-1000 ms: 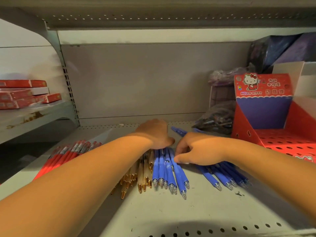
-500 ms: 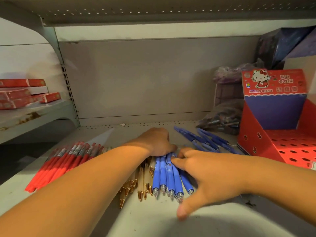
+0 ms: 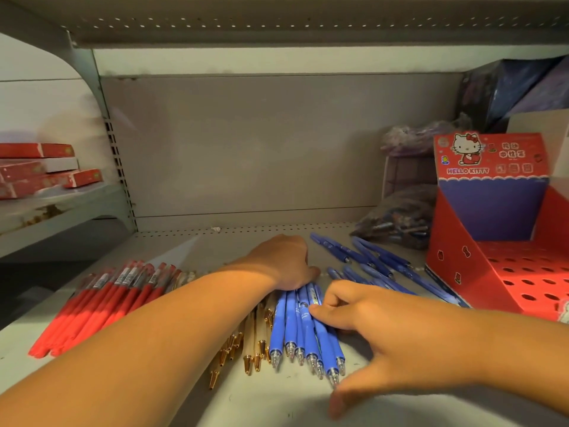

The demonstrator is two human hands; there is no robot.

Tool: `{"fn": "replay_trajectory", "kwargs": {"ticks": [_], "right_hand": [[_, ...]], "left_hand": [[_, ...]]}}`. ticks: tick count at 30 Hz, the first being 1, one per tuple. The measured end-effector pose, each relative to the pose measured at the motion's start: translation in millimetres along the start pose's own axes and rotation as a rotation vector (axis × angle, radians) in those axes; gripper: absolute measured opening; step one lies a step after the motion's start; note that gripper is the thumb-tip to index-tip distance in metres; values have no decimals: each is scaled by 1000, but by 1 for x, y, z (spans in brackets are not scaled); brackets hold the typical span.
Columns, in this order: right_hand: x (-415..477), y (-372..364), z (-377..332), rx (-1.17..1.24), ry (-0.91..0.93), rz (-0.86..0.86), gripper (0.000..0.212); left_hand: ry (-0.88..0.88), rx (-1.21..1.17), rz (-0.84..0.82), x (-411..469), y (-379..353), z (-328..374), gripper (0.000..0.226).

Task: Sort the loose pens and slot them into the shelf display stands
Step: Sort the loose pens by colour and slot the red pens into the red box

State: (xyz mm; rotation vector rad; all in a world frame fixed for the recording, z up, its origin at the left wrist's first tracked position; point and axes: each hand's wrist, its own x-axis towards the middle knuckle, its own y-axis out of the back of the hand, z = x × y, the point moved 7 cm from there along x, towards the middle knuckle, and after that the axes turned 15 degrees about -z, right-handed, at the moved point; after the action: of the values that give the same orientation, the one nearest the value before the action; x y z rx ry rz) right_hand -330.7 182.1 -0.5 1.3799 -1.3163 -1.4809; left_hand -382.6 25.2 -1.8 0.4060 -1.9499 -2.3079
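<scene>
Several blue pens (image 3: 303, 331) lie side by side in a tidy row at the shelf's middle, tips toward me. My left hand (image 3: 284, 263) rests palm down on their far ends. From the right, my right hand (image 3: 388, 331) touches the row with bent fingers, its thumb spread out by the tips. Gold-tipped clear pens (image 3: 254, 346) lie just left of the blue row, partly under my left forearm. A row of red pens (image 3: 101, 303) sits further left. More blue pens (image 3: 369, 260) lie scattered behind my right hand. A red Hello Kitty display stand (image 3: 462, 266) with a perforated top stands at the right.
A clear bag of pens (image 3: 397, 223) and dark wrapped packs (image 3: 415, 140) sit at the back right beside the stand. Red flat boxes (image 3: 40, 171) are stacked on the neighbouring shelf at left. An upper shelf (image 3: 277, 26) hangs close overhead.
My right hand drew back from the scattered blue pens to the right side of the tidy row, and its thumb spread out by the tips. My left hand stayed on the far ends.
</scene>
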Motion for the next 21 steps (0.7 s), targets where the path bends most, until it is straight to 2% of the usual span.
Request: {"fn": "replay_trajectory", "kwargs": {"ticks": [4, 6, 8, 10, 12, 14, 17, 19, 21], "right_hand": [[10, 1, 5, 61, -5, 39, 68], [15, 0, 11, 88, -21, 44, 68], [17, 1, 14, 113, -26, 61, 60], [16, 4, 11, 121, 3, 74, 52], [12, 11, 14, 171, 10, 51, 57], [5, 27, 32, 278, -85, 65, 63], [-15, 48, 77, 221, -431, 83, 68], [-20, 38, 95, 99, -592, -53, 67], [-17, 18, 100, 71, -616, -206, 63]], "left_hand": [[7, -55, -44, -4, 1, 2, 47], [5, -47, -94, -5, -2, 4, 38], [-4, -51, -123, -7, -4, 6, 26], [-23, -77, -123, -9, -3, 9, 22], [-40, -87, -128, -10, -3, 12, 24], [-43, -75, -152, -12, -4, 13, 31], [-28, -55, -169, -16, -5, 15, 36], [-23, -48, -156, -19, -4, 17, 40], [-27, 4, -100, -23, 0, 23, 43]]}}
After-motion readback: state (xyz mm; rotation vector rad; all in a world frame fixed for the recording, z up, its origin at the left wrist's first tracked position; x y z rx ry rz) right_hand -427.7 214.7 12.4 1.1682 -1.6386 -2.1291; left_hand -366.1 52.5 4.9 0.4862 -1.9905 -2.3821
